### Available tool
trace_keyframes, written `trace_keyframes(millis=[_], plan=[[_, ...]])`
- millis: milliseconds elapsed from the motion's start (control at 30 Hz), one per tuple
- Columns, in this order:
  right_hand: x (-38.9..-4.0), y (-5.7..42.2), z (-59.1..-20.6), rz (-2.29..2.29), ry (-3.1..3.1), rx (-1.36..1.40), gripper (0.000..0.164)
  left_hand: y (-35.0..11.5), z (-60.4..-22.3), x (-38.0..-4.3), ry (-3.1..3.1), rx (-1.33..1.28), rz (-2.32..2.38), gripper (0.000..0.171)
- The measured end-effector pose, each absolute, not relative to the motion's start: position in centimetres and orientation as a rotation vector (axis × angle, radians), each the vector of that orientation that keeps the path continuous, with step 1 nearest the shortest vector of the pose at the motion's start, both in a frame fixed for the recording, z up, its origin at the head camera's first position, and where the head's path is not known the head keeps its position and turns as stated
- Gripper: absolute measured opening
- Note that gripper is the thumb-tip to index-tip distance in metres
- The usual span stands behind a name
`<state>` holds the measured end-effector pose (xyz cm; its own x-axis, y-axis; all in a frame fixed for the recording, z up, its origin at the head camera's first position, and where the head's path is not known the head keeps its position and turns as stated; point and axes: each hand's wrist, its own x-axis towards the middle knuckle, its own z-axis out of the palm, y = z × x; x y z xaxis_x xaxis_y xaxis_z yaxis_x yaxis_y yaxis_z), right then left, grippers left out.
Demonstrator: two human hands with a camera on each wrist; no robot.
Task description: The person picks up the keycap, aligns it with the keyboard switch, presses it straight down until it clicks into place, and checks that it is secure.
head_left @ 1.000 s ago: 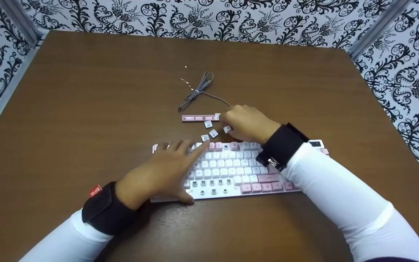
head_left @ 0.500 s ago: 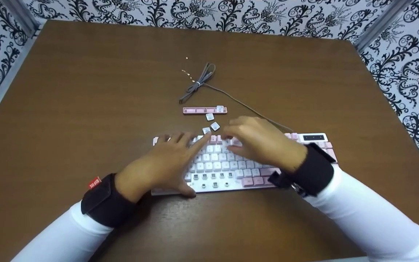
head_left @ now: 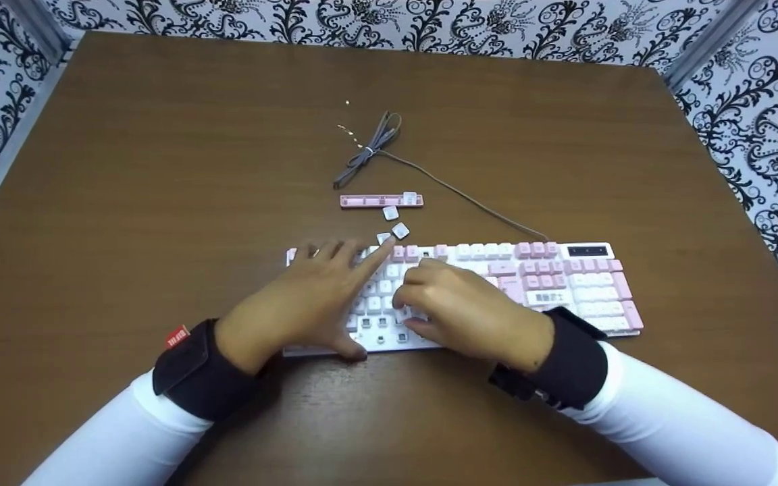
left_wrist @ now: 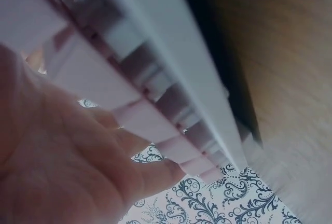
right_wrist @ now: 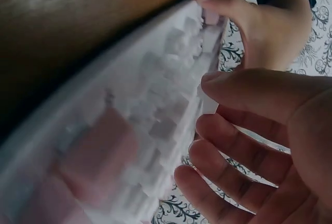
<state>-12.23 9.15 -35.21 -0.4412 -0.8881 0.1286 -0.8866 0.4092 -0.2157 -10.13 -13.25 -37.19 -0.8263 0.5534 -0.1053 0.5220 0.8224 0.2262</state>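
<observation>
A white and pink computer keyboard (head_left: 551, 298) lies on the brown table. My left hand (head_left: 301, 307) spreads over its left end, thumb at the front edge and fingers reaching to the back edge. In the right wrist view, a white keycap (right_wrist: 208, 103) is pinched between thumb and forefinger of my right hand (head_left: 473, 310). That hand is over the lower middle of the keyboard, where bare switches (head_left: 381, 339) show in the bottom rows. Its fingertips partly hide this spot. Loose white keycaps (head_left: 400, 231) lie behind the keyboard.
A long pink keycap (head_left: 372, 201) lies upside down farther back, with a white keycap (head_left: 410, 198) on it. The keyboard's bundled grey cable (head_left: 374, 148) lies behind, near tiny bright specks (head_left: 350, 134). Patterned walls (head_left: 429, 27) border the table.
My right hand has come from the loose keycaps back to the keyboard's lower rows, bringing one keycap. My left hand stays on the keyboard. The head view has shifted slightly.
</observation>
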Motion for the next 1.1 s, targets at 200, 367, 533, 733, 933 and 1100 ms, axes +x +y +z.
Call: trace_keyframes(millis=[200,367,533,733,933,1100], plan=[[-12.2,8.9,-35.7,-0.35,2.648,-1.664,0.012,-13.3,-37.1,-10.3,2.843,0.823,0.29,0.139],[-12.0,8.8,-35.8,-0.291,2.673,-1.67,0.011,-13.2,-37.1,-10.4,2.858,0.823,0.277,0.137],[-11.8,8.7,-35.9,-0.248,2.684,-1.697,0.01,-13.3,-37.3,-10.6,2.866,0.834,0.247,0.138],[-11.7,8.8,-36.1,-0.256,2.692,-1.732,0.008,-13.2,-37.1,-10.6,2.858,0.822,0.282,0.138],[-11.5,9.0,-36.2,-0.27,2.703,-1.793,0.004,-13.2,-36.9,-10.6,2.849,0.815,0.281,0.139],[-11.6,9.1,-36.3,-0.32,2.696,-1.777,0.006,-13.3,-37.0,-10.6,2.845,0.809,0.293,0.14]])
